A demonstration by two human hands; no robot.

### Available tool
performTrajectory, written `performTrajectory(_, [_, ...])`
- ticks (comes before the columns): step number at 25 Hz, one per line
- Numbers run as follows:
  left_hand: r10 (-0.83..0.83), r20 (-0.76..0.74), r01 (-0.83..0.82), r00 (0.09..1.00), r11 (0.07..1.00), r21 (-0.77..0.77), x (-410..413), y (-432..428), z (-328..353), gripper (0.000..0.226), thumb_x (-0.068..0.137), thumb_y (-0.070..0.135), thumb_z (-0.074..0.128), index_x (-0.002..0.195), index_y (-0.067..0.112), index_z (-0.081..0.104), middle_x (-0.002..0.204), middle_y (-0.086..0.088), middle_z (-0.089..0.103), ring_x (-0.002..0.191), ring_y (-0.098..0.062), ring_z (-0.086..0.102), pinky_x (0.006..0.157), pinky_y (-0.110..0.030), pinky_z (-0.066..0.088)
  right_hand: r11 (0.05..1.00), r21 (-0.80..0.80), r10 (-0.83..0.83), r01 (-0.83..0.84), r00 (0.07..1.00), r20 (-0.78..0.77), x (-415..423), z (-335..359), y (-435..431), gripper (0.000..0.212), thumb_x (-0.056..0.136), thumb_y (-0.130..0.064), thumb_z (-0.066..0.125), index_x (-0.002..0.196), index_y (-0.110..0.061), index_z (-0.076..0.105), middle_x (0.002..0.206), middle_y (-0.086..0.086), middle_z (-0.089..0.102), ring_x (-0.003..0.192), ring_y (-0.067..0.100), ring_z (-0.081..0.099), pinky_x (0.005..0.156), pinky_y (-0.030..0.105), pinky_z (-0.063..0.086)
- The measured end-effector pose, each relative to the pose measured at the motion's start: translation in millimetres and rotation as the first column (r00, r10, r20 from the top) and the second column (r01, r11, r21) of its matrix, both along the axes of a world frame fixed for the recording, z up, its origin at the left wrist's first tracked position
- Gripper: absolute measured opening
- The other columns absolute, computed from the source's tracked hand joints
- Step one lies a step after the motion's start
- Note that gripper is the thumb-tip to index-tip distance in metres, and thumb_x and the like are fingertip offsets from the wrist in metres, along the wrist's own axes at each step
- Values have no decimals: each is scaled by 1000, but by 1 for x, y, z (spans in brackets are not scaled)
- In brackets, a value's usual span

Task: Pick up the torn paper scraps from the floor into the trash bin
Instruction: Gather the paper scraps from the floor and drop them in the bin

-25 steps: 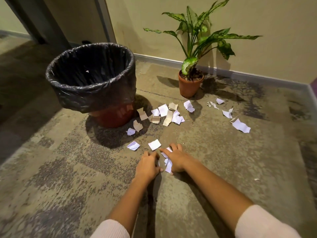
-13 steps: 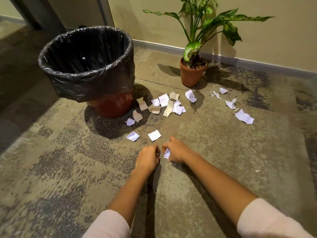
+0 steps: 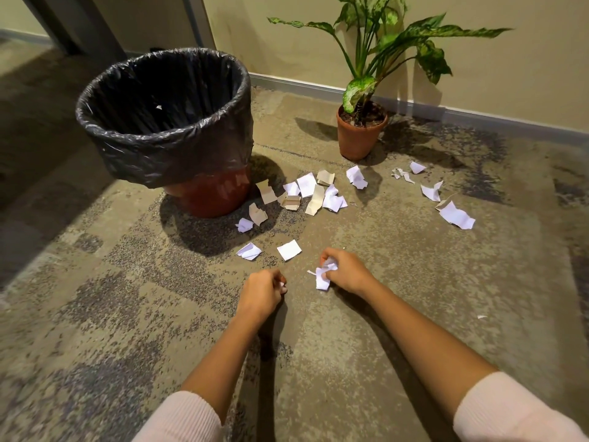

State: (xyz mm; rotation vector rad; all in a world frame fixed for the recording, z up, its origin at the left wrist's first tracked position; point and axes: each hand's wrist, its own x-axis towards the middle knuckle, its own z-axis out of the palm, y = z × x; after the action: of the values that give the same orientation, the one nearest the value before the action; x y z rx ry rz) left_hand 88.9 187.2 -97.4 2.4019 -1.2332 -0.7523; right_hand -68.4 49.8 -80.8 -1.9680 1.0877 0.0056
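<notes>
A red trash bin with a black liner (image 3: 165,135) stands on the carpet at the left. Torn white and tan paper scraps (image 3: 307,193) lie in a cluster to the right of its base. Two more white scraps (image 3: 289,249) lie nearer me, and others (image 3: 456,215) are spread to the right. My right hand (image 3: 349,274) grips a crumpled bunch of white scraps (image 3: 324,275) just above the floor. My left hand (image 3: 262,291) is a little to its left, fingers curled, with a small white bit showing at the fingertips.
A potted plant in a terracotta pot (image 3: 361,137) stands by the wall behind the scraps, its leaves spreading overhead. A grey skirting board (image 3: 478,118) runs along the wall. One tiny scrap (image 3: 482,316) lies alone at the right.
My right hand has closed on the scraps that lay between my hands and lifted them off the carpet. My hands have drawn apart, the left staying curled.
</notes>
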Motion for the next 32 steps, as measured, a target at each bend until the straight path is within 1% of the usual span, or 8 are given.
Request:
performTrajectory(6, [-105,126,95,986,992,78,1,-4,6,7,87,10,63,92,15,65,88,0,68,81,-16,66,73,-36,57,996,60,-68,70,997,-23,2,3,-6,48,81,-10,65,128,-20,57,119,9,62,98,24,59,76,28,48])
performTrajectory(9, [-181,237,152,954,979,136,0,-7,12,3,91,13,58,90,13,61,91,-4,66,79,-20,61,65,-33,50,998,-29,46,-50,991,-129,6,3,2,50,83,-13,70,131,-14,57,126,10,59,113,26,57,82,24,42])
performTrajectory(13, [-215,301,180,929,973,142,-1,-4,13,6,94,17,54,90,16,58,93,-4,63,81,-22,61,63,-33,50,965,-131,186,-228,944,-272,12,-4,16,59,79,-24,77,133,-18,51,134,12,39,126,30,39,101,38,41])
performTrajectory(18, [-212,324,181,922,976,124,0,1,7,9,95,22,54,98,17,61,97,0,60,83,-21,62,64,-34,54,902,-301,230,-309,935,-270,19,-5,21,20,91,-16,61,111,-10,62,119,10,45,110,27,49,78,30,39])
performTrajectory(21, [-153,298,135,942,988,81,3,6,5,8,96,23,54,94,20,61,98,4,57,77,-13,55,55,-26,42,901,-296,237,-317,931,-277,20,-10,18,15,91,-16,61,103,-6,65,115,11,49,106,27,52,78,31,42])
performTrajectory(25, [25,271,-12,962,999,-52,14,10,5,10,95,25,56,96,19,65,105,6,55,94,-13,56,62,-25,44,991,-134,9,-27,990,-139,22,-2,9,13,92,-11,55,83,-6,63,88,14,63,74,25,60,56,26,46])
performTrajectory(28, [113,340,-90,934,993,-82,34,5,6,16,92,29,62,99,16,69,116,1,55,106,-18,48,75,-30,48,984,101,-148,149,989,-18,17,1,-5,23,93,-8,50,73,-10,60,73,13,62,59,23,56,55,34,51])
performTrajectory(32, [111,269,-108,957,994,-26,58,-6,6,24,88,34,68,100,13,69,142,-3,45,123,-28,44,96,-43,47,997,60,68,-58,982,-177,5,5,-11,11,88,-11,61,79,-11,67,80,11,67,79,28,65,61,26,43])
